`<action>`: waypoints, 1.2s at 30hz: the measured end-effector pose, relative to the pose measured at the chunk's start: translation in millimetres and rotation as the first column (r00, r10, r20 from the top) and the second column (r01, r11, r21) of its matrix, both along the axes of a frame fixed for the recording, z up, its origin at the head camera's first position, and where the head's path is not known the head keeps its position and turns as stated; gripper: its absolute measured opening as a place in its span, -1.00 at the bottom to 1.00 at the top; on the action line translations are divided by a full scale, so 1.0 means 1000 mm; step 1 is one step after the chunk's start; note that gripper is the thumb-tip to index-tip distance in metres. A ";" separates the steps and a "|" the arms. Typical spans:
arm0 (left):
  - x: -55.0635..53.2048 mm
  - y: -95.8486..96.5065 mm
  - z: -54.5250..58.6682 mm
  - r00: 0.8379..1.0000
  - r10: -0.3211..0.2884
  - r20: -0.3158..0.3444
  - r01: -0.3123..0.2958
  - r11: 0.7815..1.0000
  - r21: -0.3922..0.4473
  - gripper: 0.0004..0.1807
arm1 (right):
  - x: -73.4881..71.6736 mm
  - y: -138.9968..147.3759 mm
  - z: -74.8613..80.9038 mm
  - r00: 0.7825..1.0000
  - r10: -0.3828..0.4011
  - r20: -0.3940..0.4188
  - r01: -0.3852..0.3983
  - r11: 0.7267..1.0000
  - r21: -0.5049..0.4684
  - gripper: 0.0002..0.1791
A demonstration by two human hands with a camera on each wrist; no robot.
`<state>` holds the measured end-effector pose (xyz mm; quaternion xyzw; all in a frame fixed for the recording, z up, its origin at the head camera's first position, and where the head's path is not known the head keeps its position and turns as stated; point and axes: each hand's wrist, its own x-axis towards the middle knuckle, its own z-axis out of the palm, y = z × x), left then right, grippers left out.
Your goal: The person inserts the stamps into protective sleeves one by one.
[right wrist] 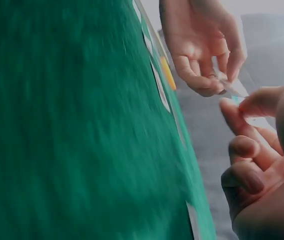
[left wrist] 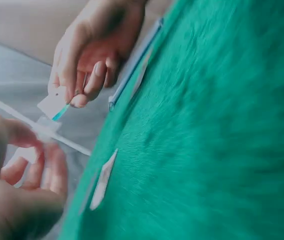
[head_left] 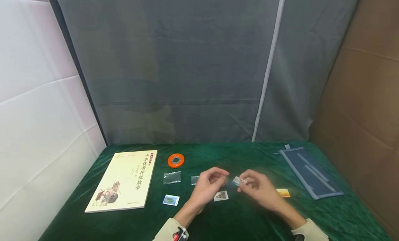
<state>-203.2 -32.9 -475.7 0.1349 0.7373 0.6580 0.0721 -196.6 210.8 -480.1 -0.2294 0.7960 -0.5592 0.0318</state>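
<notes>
Above the middle of the table, my right hand (head_left: 260, 189) pinches a small stamp (head_left: 239, 181) with a blue edge between thumb and fingertips. Facing it, my left hand (head_left: 207, 185) pinches a small clear plastic sleeve (left wrist: 46, 127), faint and blurred between its fingertips. In the left wrist view the blue edge of the stamp is right at the sleeve. Below the hands lies a stamp with a dark picture (head_left: 221, 196). An orange-yellow stamp (head_left: 283, 192) rests beside my right hand, and a blue-green one (head_left: 170, 199) is left of my left forearm.
Two more clear sleeves lie flat, one left (head_left: 172, 177) and one partly behind my left hand (head_left: 194, 180). Behind them is an orange tape roll (head_left: 176, 160). A cream book (head_left: 127, 178) occupies the left side, a dark blue zip pouch (head_left: 311, 173) the right. Green cloth (head_left: 140, 225) covers the table.
</notes>
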 end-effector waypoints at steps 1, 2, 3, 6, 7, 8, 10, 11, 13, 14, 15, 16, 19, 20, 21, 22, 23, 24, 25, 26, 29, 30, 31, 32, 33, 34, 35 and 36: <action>0.004 -0.005 0.000 0.998 0.007 0.064 -0.012 0.998 0.068 -0.73 | 0.001 -0.004 0.000 1.000 -0.006 0.005 0.006 1.000 -0.010 -0.86; 0.008 -0.009 0.000 0.993 0.012 0.120 -0.028 0.991 0.133 -0.70 | 0.002 -0.008 0.000 1.000 -0.006 0.008 0.006 1.000 -0.019 -0.86; 0.012 -0.013 -0.001 0.985 0.021 0.169 -0.053 0.981 0.187 -0.67 | 0.003 -0.013 -0.001 1.000 -0.006 0.010 0.007 1.000 -0.027 -0.85; 0.023 -0.022 -0.001 0.961 0.041 0.273 -0.126 0.945 0.301 -0.61 | 0.007 -0.024 -0.001 1.000 -0.005 0.028 0.007 0.999 -0.048 -0.83; 0.025 -0.023 -0.002 0.954 0.041 0.296 -0.141 0.935 0.325 -0.60 | 0.008 -0.027 -0.002 0.999 -0.009 0.042 0.012 0.998 -0.059 -0.83; 0.027 -0.024 -0.002 0.951 0.039 0.307 -0.147 0.930 0.338 -0.59 | 0.009 -0.029 -0.003 0.998 -0.012 0.056 0.016 0.998 -0.065 -0.82; 0.030 -0.025 -0.003 0.948 0.029 0.316 -0.148 0.922 0.357 -0.57 | 0.011 -0.032 -0.004 0.995 -0.020 0.100 0.028 0.996 -0.079 -0.80; 0.030 -0.025 -0.004 0.949 0.023 0.315 -0.143 0.921 0.363 -0.56 | 0.012 -0.034 -0.006 0.992 -0.025 0.127 0.036 0.996 -0.086 -0.79; 0.032 -0.026 -0.005 0.950 0.015 0.312 -0.136 0.919 0.371 -0.55 | 0.014 -0.037 -0.008 0.985 -0.033 0.168 0.049 0.995 -0.092 -0.78; 0.033 -0.026 -0.006 0.950 0.015 0.313 -0.137 0.918 0.371 -0.53 | 0.015 -0.038 -0.009 0.982 -0.038 0.183 0.056 0.994 -0.094 -0.78; 0.034 -0.026 -0.007 0.949 0.019 0.314 -0.142 0.917 0.374 -0.52 | 0.016 -0.040 -0.010 0.981 -0.035 0.189 0.056 0.993 -0.108 -0.79; 0.035 -0.026 -0.008 0.948 0.025 0.317 -0.150 0.914 0.378 -0.51 | 0.017 -0.041 -0.012 0.980 -0.034 0.196 0.058 0.991 -0.120 -0.80; 0.037 -0.026 -0.012 0.945 0.035 0.325 -0.166 0.907 0.386 -0.51 | 0.017 -0.045 -0.015 0.981 -0.020 0.191 0.055 0.982 -0.183 -0.81; 0.038 -0.026 -0.013 0.944 0.039 0.327 -0.171 0.907 0.385 -0.52 | 0.017 -0.045 -0.017 0.981 -0.010 0.192 0.052 0.976 -0.212 -0.81; 0.038 -0.026 -0.014 0.946 0.040 0.323 -0.170 0.907 0.385 -0.53 | 0.017 -0.045 -0.018 0.982 0.001 0.191 0.045 0.970 -0.238 -0.79; 0.038 -0.026 -0.015 0.946 0.040 0.322 -0.169 0.908 0.383 -0.55 | 0.017 -0.045 -0.019 0.980 0.003 0.200 0.050 0.965 -0.259 -0.77; 0.039 -0.027 -0.015 0.947 0.039 0.318 -0.164 0.911 0.378 -0.56 | 0.017 -0.044 -0.020 0.979 0.009 0.204 0.050 0.958 -0.282 -0.75; 0.039 -0.027 -0.015 0.949 0.039 0.314 -0.161 0.914 0.374 -0.57 | 0.017 -0.044 -0.021 0.978 0.012 0.208 0.052 0.952 -0.300 -0.74; 0.039 -0.027 -0.015 0.950 0.039 0.310 -0.158 0.916 0.369 -0.58 | 0.017 -0.043 -0.021 0.977 0.015 0.211 0.053 0.948 -0.314 -0.73; 0.039 -0.027 -0.015 0.951 0.036 0.306 -0.153 0.917 0.369 -0.59 | 0.017 -0.043 -0.022 0.976 0.018 0.215 0.054 0.944 -0.327 -0.72; 0.040 -0.026 -0.017 0.957 0.032 0.288 -0.142 0.917 0.372 -0.61 | 0.017 -0.043 -0.022 0.974 0.031 0.223 0.052 0.934 -0.353 -0.70; 0.040 -0.026 -0.017 0.959 0.032 0.282 -0.140 0.918 0.372 -0.61 | 0.017 -0.044 -0.022 0.974 0.036 0.225 0.049 0.932 -0.358 -0.69; 0.040 -0.026 -0.018 0.960 0.033 0.276 -0.138 0.919 0.370 -0.61 | 0.017 -0.044 -0.022 0.974 0.041 0.225 0.045 0.930 -0.364 -0.69; 0.040 -0.026 -0.018 0.962 0.035 0.271 -0.137 0.920 0.367 -0.61 | 0.017 -0.044 -0.023 0.973 0.044 0.227 0.043 0.929 -0.368 -0.69; 0.040 -0.026 -0.019 0.963 0.039 0.267 -0.138 0.921 0.364 -0.61 | 0.017 -0.044 -0.023 0.973 0.048 0.227 0.041 0.928 -0.371 -0.69; 0.040 -0.027 -0.019 0.963 0.043 0.264 -0.140 0.923 0.359 -0.61 | 0.017 -0.044 -0.023 0.973 0.051 0.224 0.037 0.927 -0.373 -0.69; 0.040 -0.027 -0.019 0.963 0.048 0.264 -0.143 0.924 0.354 -0.61 | 0.017 -0.044 -0.023 0.973 0.053 0.224 0.035 0.927 -0.374 -0.69; 0.040 -0.027 -0.019 0.963 0.052 0.263 -0.145 0.926 0.349 -0.61 | 0.017 -0.044 -0.023 0.973 0.054 0.224 0.034 0.927 -0.373 -0.69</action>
